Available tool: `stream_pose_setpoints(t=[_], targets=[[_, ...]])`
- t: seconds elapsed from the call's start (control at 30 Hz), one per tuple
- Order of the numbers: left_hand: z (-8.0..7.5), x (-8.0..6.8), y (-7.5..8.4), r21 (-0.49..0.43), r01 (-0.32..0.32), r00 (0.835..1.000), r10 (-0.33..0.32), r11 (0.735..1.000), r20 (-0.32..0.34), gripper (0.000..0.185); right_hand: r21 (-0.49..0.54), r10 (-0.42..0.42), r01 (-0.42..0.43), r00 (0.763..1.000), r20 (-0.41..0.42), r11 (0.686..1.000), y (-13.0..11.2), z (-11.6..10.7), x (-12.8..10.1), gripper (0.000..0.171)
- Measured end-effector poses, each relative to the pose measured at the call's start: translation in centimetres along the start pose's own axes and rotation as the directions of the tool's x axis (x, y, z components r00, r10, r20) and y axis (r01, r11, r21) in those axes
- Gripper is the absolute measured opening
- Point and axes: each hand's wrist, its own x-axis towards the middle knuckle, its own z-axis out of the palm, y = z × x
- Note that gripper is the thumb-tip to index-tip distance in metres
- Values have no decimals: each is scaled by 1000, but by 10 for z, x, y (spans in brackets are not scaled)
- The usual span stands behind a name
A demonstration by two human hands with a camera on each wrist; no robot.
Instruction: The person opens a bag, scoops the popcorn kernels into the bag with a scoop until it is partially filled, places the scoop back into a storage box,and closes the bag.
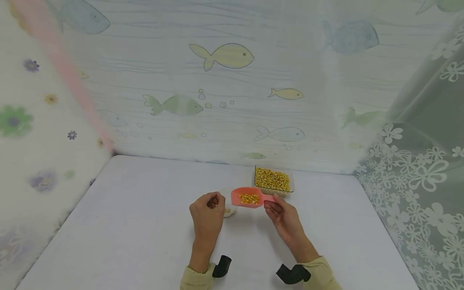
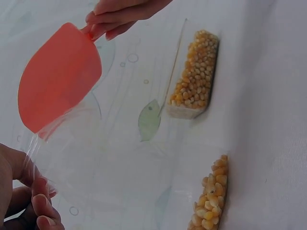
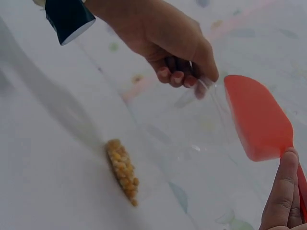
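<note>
My right hand (image 1: 286, 219) grips the handle of a coral-red scoop (image 2: 60, 79). Corn kernels (image 1: 249, 198) lie in the scoop, seen from above in the head view. Opposite it, my left hand (image 1: 207, 213) pinches the upper edge of a clear plastic bag (image 3: 196, 141) between thumb and fingers. The scoop's front lip overlaps the bag's mouth in the left wrist view. More kernels (image 3: 123, 172) sit in the bottom of the bag, down at the white table. In the head view the left hand and scoop hide most of the bag.
Behind the scoop stands a clear rectangular container (image 1: 276, 192) filled with corn kernels (image 1: 272, 178). The white table (image 1: 137, 209) backs onto a fish-print curtain (image 1: 232, 100). Black wrist mounts (image 1: 222, 266) project from both sleeves.
</note>
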Motion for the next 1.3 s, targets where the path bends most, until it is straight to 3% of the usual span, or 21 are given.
stream_pose_setpoints(t=[0.5, 0.87, 1.1, 1.3], targets=[[0, 1, -1, 8, 1, 1000, -1, 1000, 9, 7, -122, -60, 52, 996, -65, 991, 4, 14, 7, 39], [-1, 0, 1, -12, -2, 1000, 2, 1000, 17, 8, -226, -116, 91, 988, -98, 970, 3, 23, 7, 23], [1, 0, 1, -15, -9, 1000, 9, 1000, 11, 8, -339, -178, 141, 981, -79, 930, 0, 32, 6, 23], [2, -2, 1, 0, -8, 1000, 8, 1000, 19, 6, -480, -245, 203, 969, -26, 854, -1, 37, 7, 32]])
